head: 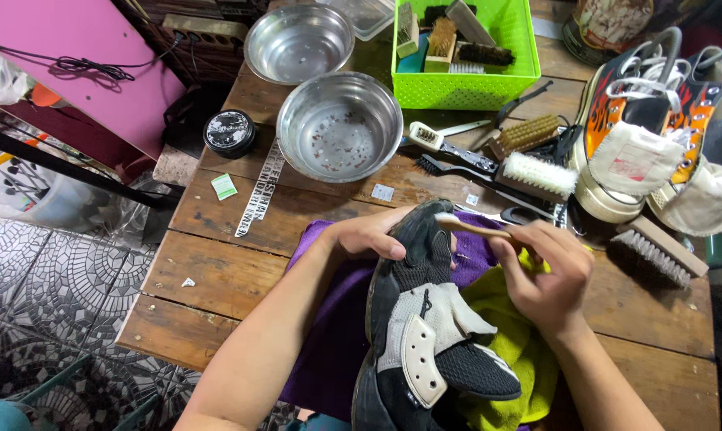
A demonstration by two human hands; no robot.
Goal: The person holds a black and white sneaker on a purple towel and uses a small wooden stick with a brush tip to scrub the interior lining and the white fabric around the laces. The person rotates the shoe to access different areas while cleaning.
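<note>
My left hand grips the toe end of a black and grey sneaker that stands tilted over a purple cloth. My right hand holds a small wooden-handled brush whose head rests against the toe of the sneaker. A yellow-green cloth lies bunched under my right hand, beside the shoe.
On the wooden table stand two steel bowls, a round black tin, a green basket of brushes, several loose brushes, and a pair of flame-patterned sneakers at the right. A tiled floor lies to the left.
</note>
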